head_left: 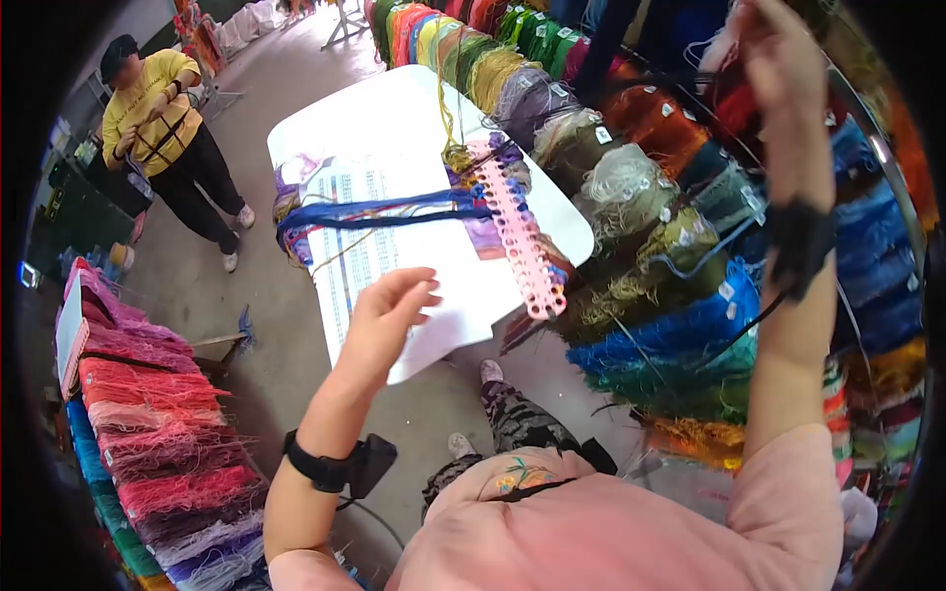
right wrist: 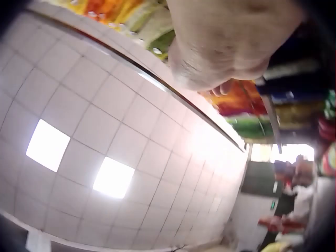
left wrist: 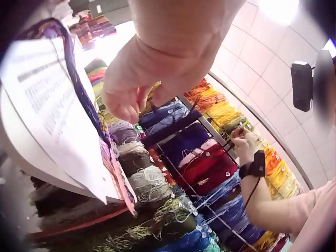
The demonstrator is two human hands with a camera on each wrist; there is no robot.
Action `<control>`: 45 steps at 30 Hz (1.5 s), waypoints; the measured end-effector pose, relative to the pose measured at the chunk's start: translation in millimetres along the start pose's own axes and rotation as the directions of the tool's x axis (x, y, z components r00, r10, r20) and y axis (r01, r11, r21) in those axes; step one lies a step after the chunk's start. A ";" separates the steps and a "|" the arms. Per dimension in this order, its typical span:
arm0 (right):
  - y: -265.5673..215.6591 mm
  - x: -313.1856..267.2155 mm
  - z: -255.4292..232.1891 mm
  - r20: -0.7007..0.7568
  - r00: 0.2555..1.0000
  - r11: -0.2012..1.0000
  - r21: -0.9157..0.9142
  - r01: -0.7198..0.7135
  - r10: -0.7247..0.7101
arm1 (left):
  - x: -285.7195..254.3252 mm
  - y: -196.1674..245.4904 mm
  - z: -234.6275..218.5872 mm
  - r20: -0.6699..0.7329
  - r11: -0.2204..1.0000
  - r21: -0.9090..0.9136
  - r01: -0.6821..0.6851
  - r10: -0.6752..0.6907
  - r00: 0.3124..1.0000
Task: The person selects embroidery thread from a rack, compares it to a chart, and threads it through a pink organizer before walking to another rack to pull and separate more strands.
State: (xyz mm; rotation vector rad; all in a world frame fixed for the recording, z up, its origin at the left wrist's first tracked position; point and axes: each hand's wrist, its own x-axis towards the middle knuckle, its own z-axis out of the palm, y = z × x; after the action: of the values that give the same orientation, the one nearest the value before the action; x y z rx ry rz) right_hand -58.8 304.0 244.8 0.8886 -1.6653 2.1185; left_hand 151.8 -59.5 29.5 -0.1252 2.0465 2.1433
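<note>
My left hand [head_left: 384,320] hovers over the lower edge of a white board [head_left: 399,103], its fingers loosely bent and holding nothing. Printed sheets [head_left: 345,266] lie on this board. A pink strip with holes [head_left: 514,231] runs along its right side, with coloured threads looped through it. A bundle of blue thread [head_left: 384,211] stretches from the strip to the board's left edge. My right hand [head_left: 785,69] is raised to the rack's upper part. In the left wrist view the right hand [left wrist: 244,144] is by yellow-green thread hanks [left wrist: 236,125], fingers bent; I cannot tell whether it pinches a strand.
Hanks of thread in many colours, several with white tags, fill the rack [head_left: 641,207] on the right. Another rack of pink, red and purple hanks [head_left: 163,414] stands at lower left. A person in a yellow top [head_left: 158,108] stands on the grey floor [head_left: 266,108] at upper left.
</note>
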 end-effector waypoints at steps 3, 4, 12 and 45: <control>97.2 -96.5 92.3 -0.024 0.953 0.898 -0.328 -0.293 0.303 | 44.3 1.2 32.9 0.079 0.984 -0.056 0.170 -0.165 0.983; 136.8 -123.5 98.2 -0.068 0.886 0.852 -0.251 -0.460 0.459 | 59.2 -5.5 43.1 0.059 0.977 -0.068 0.204 -0.200 0.978; 243.3 -209.5 101.4 -0.123 0.828 0.712 -0.452 -0.537 0.547 | 138.4 -35.1 67.5 -0.010 0.927 -0.072 0.369 -0.371 0.929; 234.9 -219.8 114.8 0.083 0.981 0.786 -0.612 -0.087 0.174 | 149.3 -40.0 45.5 -0.025 0.938 -0.249 0.239 -0.253 0.967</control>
State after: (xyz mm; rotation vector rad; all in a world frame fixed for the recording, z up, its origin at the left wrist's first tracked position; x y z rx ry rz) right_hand 4.2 158.7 -57.8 0.7264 -2.3378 1.4351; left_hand 15.4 -2.3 -34.5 -0.4557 1.6795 2.2410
